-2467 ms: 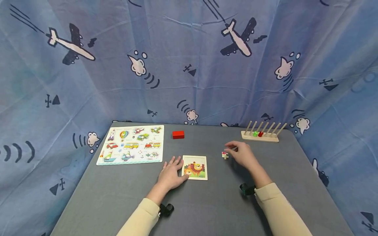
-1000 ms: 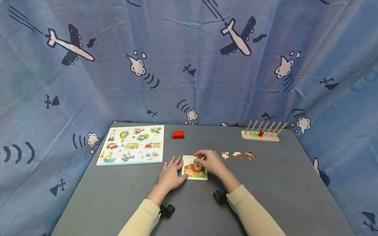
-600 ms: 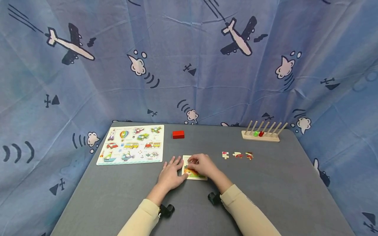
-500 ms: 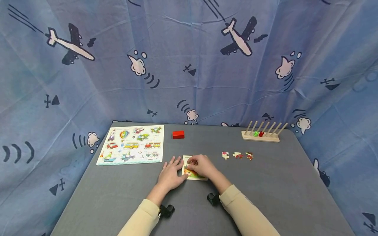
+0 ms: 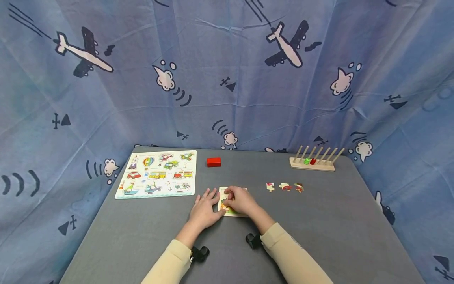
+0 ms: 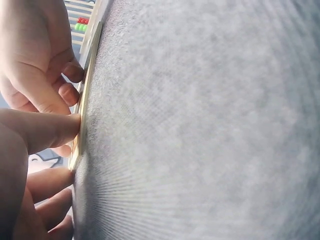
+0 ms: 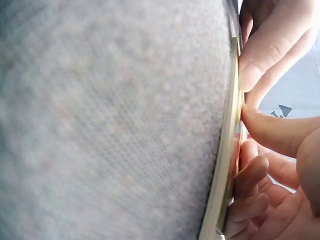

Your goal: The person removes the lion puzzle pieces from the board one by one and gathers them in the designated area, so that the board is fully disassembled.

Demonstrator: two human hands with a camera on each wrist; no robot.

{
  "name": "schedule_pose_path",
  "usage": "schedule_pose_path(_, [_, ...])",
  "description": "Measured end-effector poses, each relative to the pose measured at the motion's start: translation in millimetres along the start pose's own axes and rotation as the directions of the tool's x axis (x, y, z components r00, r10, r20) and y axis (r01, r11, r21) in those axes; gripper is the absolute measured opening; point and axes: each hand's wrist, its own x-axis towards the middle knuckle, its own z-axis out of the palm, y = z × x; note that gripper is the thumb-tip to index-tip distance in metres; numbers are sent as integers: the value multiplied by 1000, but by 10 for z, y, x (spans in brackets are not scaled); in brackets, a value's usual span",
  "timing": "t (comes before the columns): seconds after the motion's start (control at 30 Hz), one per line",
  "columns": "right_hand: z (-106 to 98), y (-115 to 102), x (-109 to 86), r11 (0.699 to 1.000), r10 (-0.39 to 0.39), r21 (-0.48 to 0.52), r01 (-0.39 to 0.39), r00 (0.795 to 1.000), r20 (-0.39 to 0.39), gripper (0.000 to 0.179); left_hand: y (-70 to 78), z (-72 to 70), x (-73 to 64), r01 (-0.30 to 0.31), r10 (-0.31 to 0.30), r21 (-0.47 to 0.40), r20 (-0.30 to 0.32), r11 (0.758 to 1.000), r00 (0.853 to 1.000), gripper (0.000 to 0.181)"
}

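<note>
A small square lion puzzle [image 5: 232,213] in a pale wooden frame lies on the table at the middle of the head view. My left hand [image 5: 204,211] spreads along its left side, the thumb resting on the frame's lower left. Over the upper part of the puzzle my right hand [image 5: 242,200] bends its fingers down, thumb and fingertips at the picture. The hand hides much of the lion. I cannot tell whether a piece is pinched there. In the right wrist view, the right thumb [image 7: 270,131] touches the puzzle's face, with the other fingers curled close beside it.
Three loose jigsaw pieces, the middle one [image 5: 285,186] white and red, lie in a row to the right. Behind are a vehicle picture board [image 5: 157,192], a red block [image 5: 214,162] and a wooden peg stand [image 5: 312,166] with green and red beads. A patterned curtain [image 5: 227,79] closes off the back.
The right hand has gone left from the loose pieces to the puzzle, then slid across it towards the left hand. The left hand stays in place.
</note>
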Motion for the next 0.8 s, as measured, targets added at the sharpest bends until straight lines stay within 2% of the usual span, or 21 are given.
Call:
schedule_pose_path(0.23, [-8,-11,-6,1000,-9,-10,9,1000,-9,11,4,-6,1,4,-4,-9,0,1000,1000,68])
schedule_pose_path(0.8, [-19,-8,-24,1000,17,-26,-17,1000,-20,13,3,2,8,17,-17,-1,7,1000,1000,68])
